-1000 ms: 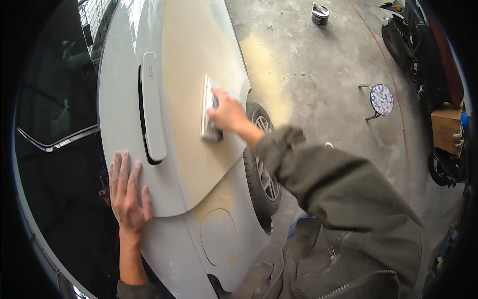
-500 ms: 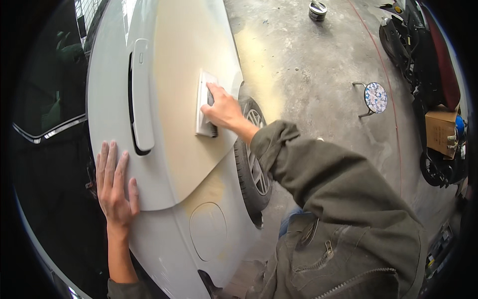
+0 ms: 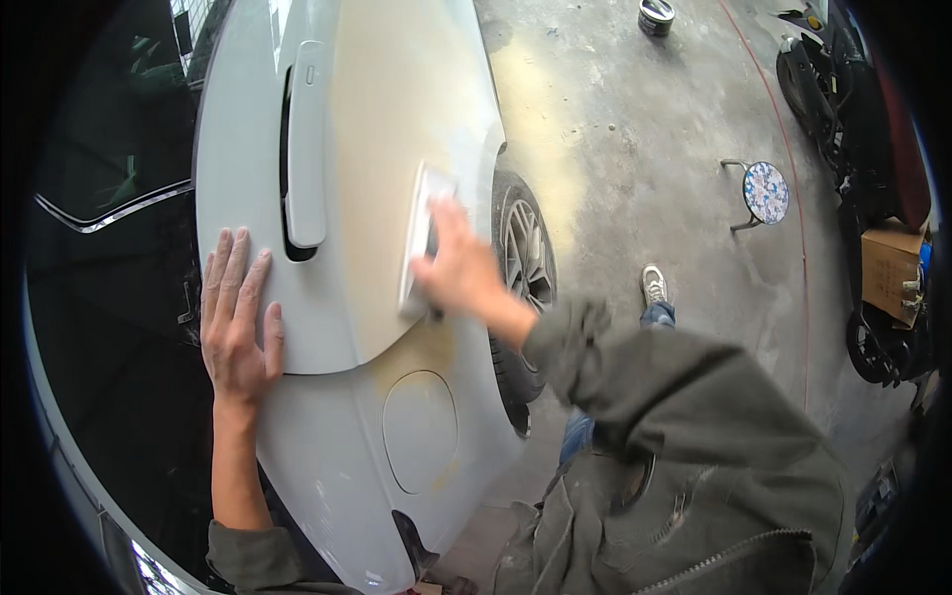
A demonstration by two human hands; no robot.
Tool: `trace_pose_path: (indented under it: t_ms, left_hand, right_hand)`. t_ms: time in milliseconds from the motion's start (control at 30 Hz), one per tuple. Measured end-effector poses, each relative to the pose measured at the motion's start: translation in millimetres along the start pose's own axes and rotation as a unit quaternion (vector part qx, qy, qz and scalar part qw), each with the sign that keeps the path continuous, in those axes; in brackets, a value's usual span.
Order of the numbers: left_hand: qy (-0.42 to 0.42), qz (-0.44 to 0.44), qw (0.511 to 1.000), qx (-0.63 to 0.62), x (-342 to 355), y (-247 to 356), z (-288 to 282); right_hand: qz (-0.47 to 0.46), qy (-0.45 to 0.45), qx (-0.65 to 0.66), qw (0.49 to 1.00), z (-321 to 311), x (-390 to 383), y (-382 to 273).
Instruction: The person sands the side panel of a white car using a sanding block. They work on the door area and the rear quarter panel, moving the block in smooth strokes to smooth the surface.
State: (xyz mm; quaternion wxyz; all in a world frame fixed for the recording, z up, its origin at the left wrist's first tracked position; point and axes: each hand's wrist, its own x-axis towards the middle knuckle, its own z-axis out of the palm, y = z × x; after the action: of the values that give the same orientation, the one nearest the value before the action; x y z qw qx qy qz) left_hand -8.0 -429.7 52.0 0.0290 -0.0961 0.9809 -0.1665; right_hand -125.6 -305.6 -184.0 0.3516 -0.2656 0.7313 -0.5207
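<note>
My left hand (image 3: 240,327) lies flat, fingers apart, on the pale grey car door (image 3: 234,149), just below and left of its handle (image 3: 307,145). My right hand (image 3: 458,263), blurred, grips a white rectangular sanding block (image 3: 414,240) on a beige, powdery patch (image 3: 372,129) of the door. The block sits near the door's curved lower edge, above the round fuel flap (image 3: 419,431). The dark window glass (image 3: 109,377) runs along the left of the body.
Right of the car are its wheel (image 3: 528,248) and dusty concrete floor (image 3: 625,169), with a can (image 3: 655,17), a small round patterned stool (image 3: 766,191) and a red hose. A motorbike (image 3: 843,89) and cardboard box (image 3: 888,268) line the right edge. My shoe (image 3: 654,285) shows below.
My right hand and the block have moved toward the door's lower edge. My left hand appears higher, nearer the handle. My shoe now shows more fully on the floor.
</note>
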Motion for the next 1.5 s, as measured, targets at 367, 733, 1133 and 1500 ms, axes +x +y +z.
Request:
trace_pose_path:
  t_ms: [367, 733, 1133, 1500]
  left_hand:
    - [0.030, 0.018, 0.999, -0.006, -3, -1, 0]
    - [0.053, 0.010, 0.999, 0.003, -7, -7, 12]
    - [0.077, 0.015, 0.997, -0.002, -6, -9, 23]
    - [0.075, 0.011, 0.997, 0.011, -13, -12, 24]
  right_hand:
    - [-0.003, 0.028, -0.031, 0.999, 1, -4, -12]
    - [0.042, -0.006, -0.091, 0.995, -7, -41, -47]
    - [0.014, 0.021, -0.060, 0.998, 14, -86, -55]
    - [0.018, -0.014, -0.025, 0.999, 21, -109, -69]
